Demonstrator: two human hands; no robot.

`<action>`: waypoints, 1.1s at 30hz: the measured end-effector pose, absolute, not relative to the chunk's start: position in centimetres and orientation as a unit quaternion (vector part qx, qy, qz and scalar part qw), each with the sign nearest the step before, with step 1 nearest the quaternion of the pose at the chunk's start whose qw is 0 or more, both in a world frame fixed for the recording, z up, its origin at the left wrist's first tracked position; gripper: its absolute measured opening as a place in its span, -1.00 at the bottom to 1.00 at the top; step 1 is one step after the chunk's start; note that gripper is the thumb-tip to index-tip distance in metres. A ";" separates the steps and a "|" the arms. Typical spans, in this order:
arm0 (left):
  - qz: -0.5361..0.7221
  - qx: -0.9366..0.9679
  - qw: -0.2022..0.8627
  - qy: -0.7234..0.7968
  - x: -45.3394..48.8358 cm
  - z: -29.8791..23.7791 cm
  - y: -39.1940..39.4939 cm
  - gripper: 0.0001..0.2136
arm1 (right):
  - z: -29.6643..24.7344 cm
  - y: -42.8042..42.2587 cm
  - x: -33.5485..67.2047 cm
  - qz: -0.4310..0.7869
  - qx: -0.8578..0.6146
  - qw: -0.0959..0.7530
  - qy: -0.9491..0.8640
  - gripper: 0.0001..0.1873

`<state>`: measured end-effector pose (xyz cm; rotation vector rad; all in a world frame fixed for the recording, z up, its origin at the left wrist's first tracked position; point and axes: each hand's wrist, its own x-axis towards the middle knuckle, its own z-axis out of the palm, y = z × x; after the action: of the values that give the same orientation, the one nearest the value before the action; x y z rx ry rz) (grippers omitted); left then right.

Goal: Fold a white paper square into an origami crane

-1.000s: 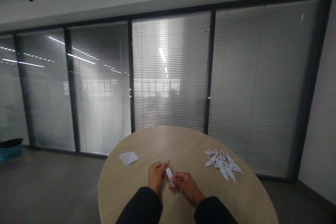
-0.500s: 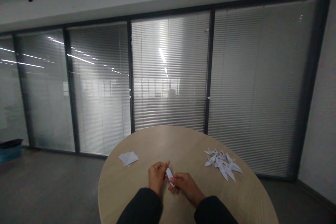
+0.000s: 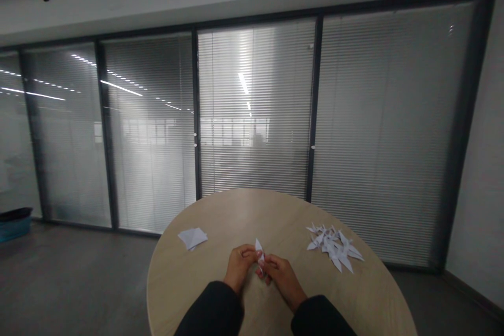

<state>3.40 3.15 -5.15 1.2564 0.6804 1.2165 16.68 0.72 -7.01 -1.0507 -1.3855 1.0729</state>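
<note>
A narrow piece of folded white paper (image 3: 259, 255) stood upright in the lower middle of the frame, pinched between the person's two hands above the round wooden table (image 3: 197, 278). The left hand (image 3: 238, 268) and right hand (image 3: 282, 275) nearly met around its lower end. The fingers of both hands were closed in on the paper, gripping it from either side, though exactly which fingertips pressed where was hard to make out.

The paper would have been very light and fairly soft, stiff only along its creases. Its thin point could bend or crush easily, so the thick folded lower part was the better place to hold it. Its smooth layers might also slip apart under a loose pinch.

Its lower end was hidden by the fingers, and the small folds could not be told apart. Dark sleeves (image 3: 214, 312) ran off the bottom edge of the frame, cutting off the arms.

A loose sheet of white paper (image 3: 192, 238) lay on the table to the left of the hands. To the right lay a pile of pointed folded paper shapes (image 3: 334, 247), well apart from them. Blinds behind glass (image 3: 255, 115) filled the background.
</note>
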 end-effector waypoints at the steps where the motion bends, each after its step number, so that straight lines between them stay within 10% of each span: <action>1: 0.533 0.531 0.585 0.303 3.3 -5.2 3.3 -0.61 | -7.0 0.7 16.6 0.452 -0.441 0.516 -0.578 -0.45; 33: 0.573 0.469 0.590 0.322 3.3 -4.8 3.2 -0.58 | -6.7 0.1 16.5 0.402 -0.459 0.487 -0.625 -0.60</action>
<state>3.25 3.16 -4.80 1.0908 0.7506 1.3342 16.50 0.05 -6.73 -1.1160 -1.5211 0.9782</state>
